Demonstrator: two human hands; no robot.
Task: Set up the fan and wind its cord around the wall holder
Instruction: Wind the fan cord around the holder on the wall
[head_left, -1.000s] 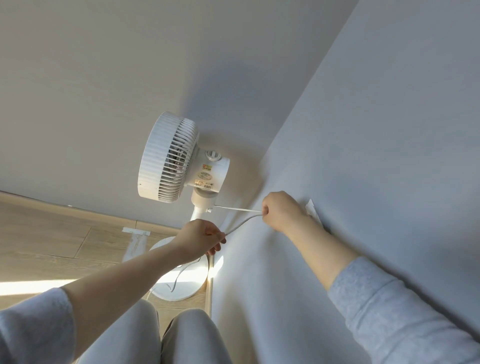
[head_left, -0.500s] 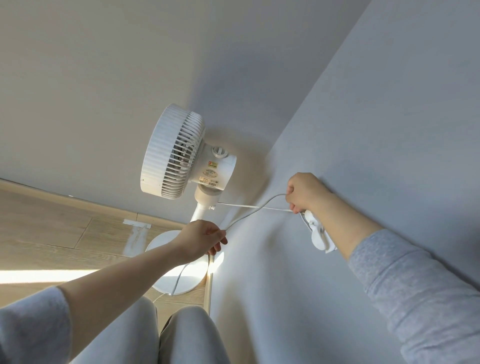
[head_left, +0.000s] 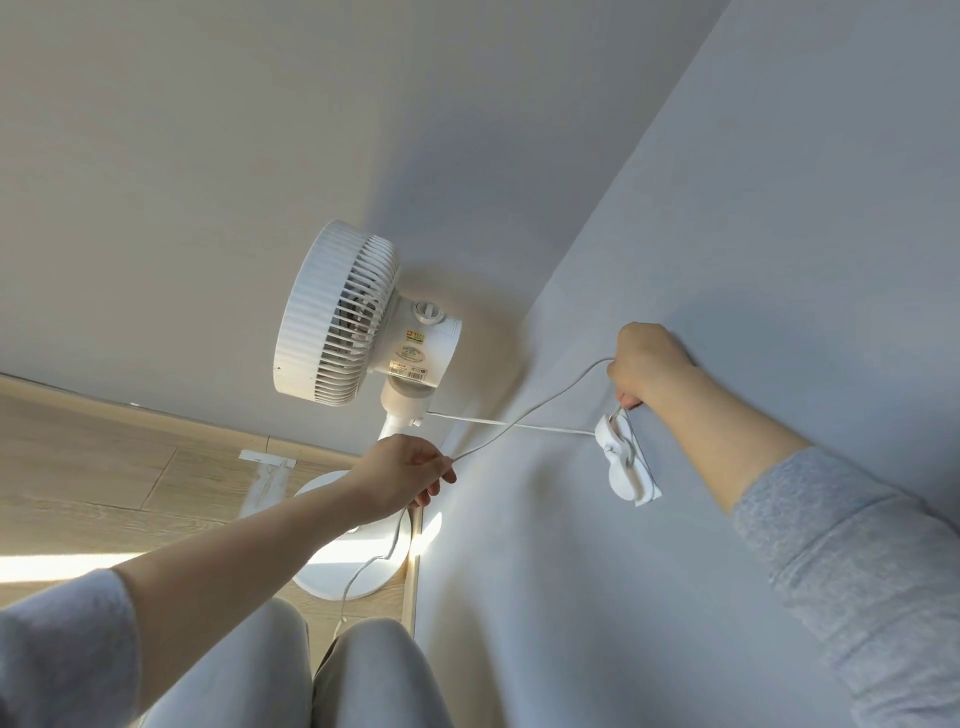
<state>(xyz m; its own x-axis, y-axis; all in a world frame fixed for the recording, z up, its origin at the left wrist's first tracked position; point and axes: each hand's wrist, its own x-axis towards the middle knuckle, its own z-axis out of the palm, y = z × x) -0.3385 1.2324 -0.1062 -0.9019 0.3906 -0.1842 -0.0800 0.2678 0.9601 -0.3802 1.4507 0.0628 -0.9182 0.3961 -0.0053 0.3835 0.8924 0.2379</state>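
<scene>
A white pedestal fan (head_left: 337, 312) stands upright in the room's corner on its round base (head_left: 353, 566). Its thin white cord (head_left: 524, 427) runs from the fan's neck to a white holder (head_left: 621, 467) stuck on the right wall. My right hand (head_left: 647, 366) is just above the holder, pinching a loop of the cord at the holder's top. My left hand (head_left: 402, 475) is lower left, in front of the fan's pole, gripping the same cord. From there the slack hangs down over the base.
The wood floor (head_left: 104, 467) lies at left with a strip of white tape (head_left: 265, 460) and a bright sun patch. My knees (head_left: 311, 670) fill the bottom centre. Bare walls meet in the corner behind the fan.
My right hand has risen along the wall, uncovering the holder and drawing the cord up into a loop. My left hand has kept its grip in about the same place.
</scene>
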